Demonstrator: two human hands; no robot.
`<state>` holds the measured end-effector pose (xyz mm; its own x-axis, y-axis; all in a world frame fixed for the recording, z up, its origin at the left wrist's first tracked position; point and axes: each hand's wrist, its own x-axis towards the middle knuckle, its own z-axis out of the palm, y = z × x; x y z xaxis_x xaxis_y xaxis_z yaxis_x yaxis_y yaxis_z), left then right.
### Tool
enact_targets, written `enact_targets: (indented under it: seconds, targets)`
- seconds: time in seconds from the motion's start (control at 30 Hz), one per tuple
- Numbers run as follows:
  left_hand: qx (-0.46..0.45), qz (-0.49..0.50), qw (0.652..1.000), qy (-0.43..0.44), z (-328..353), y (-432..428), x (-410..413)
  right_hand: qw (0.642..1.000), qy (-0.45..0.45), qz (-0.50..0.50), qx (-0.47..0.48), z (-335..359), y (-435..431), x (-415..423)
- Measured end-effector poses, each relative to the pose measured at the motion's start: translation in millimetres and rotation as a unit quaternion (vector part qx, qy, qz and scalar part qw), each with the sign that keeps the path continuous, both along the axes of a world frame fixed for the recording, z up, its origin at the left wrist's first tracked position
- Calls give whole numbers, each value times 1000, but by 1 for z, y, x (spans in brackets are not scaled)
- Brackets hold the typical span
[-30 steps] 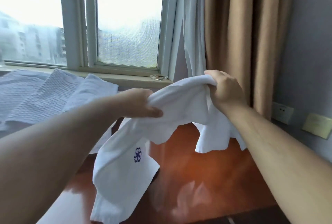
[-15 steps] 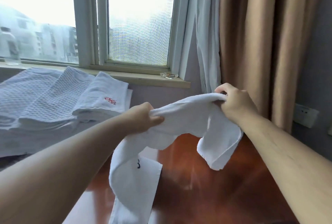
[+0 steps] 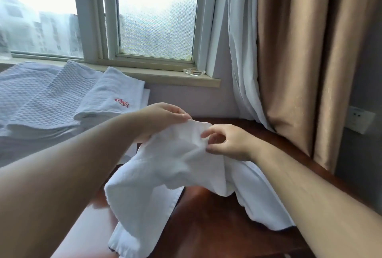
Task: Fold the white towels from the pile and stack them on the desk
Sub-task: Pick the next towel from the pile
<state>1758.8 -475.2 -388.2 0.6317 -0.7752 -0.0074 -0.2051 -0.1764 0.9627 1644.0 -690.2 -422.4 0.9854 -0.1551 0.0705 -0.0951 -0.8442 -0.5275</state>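
Observation:
A white towel (image 3: 165,177) hangs crumpled between both hands above the reddish wooden desk (image 3: 206,226), its lower ends draping onto the wood. My left hand (image 3: 163,117) grips the towel's top edge from the left. My right hand (image 3: 225,142) pinches the same bunched edge from the right, thumb and fingers curled on the cloth. The two hands are almost touching. To the left, a pile of white towels (image 3: 51,100) lies under the window, the top folded one (image 3: 111,96) bearing a red emblem.
A windowsill (image 3: 165,75) runs behind the pile, with a small glass dish (image 3: 194,71) on it. White sheer and tan curtains (image 3: 299,51) hang at the right, close to the desk's far edge. A wall socket (image 3: 359,119) sits at the far right.
My hands have come together from about a towel's width apart and dropped lower toward the desk. The towel now bunches between them and more of it lies on the wood.

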Motion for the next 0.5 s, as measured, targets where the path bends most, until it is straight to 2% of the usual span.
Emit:
enact_targets:
  seconds: [0.03, 0.1, 0.13, 0.17, 0.23, 0.27, 0.3, 0.37, 0.4, 0.43, 0.5]
  targets:
    - [-25, 9, 1000, -1, 4, 0, 2, 1000, 16, 20, -15, -2, 2, -1]
    - [-65, 43, 996, -44, 10, -5, 7, 990, 35, 34, -133, -6, 9, -1]
    - [-68, 69, 990, -101, 12, -8, 10, 984, 20, 40, -173, -8, 13, -1]
    - [-38, 101, 975, -195, 13, -10, 15, 983, -16, 48, -178, -8, 15, -1]
    - [94, 164, 894, -407, 2, -13, 23, 986, -118, 56, -103, -5, 20, -4]
    - [126, 178, 869, -445, -6, -14, 23, 983, -172, 39, -51, -2, 21, -6]
    - [124, 189, 871, -437, -11, -16, 21, 975, -223, 16, -16, 3, 21, -7]
    - [10, 170, 917, -360, -16, -18, 10, 960, -279, -34, -14, 15, 21, -9]
    - [-64, 130, 941, -305, -16, -19, 4, 957, -283, -60, -15, 20, 19, -10]
    - [-101, 65, 959, -255, -15, -18, -3, 957, -279, -78, 0, 24, 16, -9]
    - [-52, -86, 970, -223, -17, -13, -12, 959, -262, -76, 75, 30, 8, -6]
